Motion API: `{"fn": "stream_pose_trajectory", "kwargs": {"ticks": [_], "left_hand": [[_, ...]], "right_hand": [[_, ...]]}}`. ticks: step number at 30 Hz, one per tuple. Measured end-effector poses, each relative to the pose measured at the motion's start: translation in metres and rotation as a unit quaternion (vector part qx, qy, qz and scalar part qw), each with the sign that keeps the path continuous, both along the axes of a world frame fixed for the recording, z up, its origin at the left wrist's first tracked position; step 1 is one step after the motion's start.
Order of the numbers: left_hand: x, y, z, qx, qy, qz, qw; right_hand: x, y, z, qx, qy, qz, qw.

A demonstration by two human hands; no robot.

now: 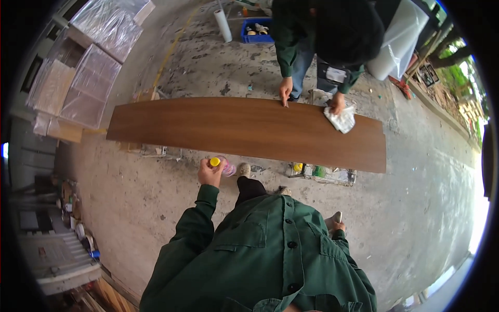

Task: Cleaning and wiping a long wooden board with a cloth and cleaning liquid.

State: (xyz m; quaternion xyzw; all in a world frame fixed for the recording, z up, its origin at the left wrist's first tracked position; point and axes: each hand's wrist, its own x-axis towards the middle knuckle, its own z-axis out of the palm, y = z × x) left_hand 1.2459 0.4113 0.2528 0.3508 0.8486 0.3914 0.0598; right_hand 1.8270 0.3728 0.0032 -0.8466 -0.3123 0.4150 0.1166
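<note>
A long brown wood-grain board [244, 127] lies across in front of me. Beside its near edge, my left hand [209, 174] is closed round a clear bottle [227, 167] with a yellow cap and pinkish contents. Low at my right side is my right hand [339, 225], its fingers closed at a pale greyish object [333, 220] whose kind I cannot make out. Across the board a co-worker in a green sleeve presses a white cloth [341, 118] onto the right part of the surface. The co-worker's other hand [285, 91] rests at the far edge.
Low supports holding small items, one a wire-sided crate [332, 176], show under the board. Plastic-wrapped boxes [88, 86] are stacked at far left. A blue crate [257, 32] and a white roll [222, 26] stand behind on the stained concrete floor. Wrapped sheeting [399, 41] is at far right.
</note>
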Motion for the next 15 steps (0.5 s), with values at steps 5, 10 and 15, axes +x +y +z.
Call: {"fn": "stream_pose_trajectory", "kwargs": {"ticks": [5,10,15], "left_hand": [[-0.011,-0.026,0.009,-0.062,0.035,0.113,0.991],[-0.018,-0.041,0.014,-0.01,0.02,0.185,0.982],[-0.03,-0.034,0.009,0.063,-0.013,0.195,0.979]], "right_hand": [[-0.003,0.042,0.001,0.014,0.01,0.071,0.997],[-0.056,0.089,0.035,-0.017,-0.025,0.156,0.987],[-0.075,0.119,0.016,0.047,-0.015,0.226,0.973]]}}
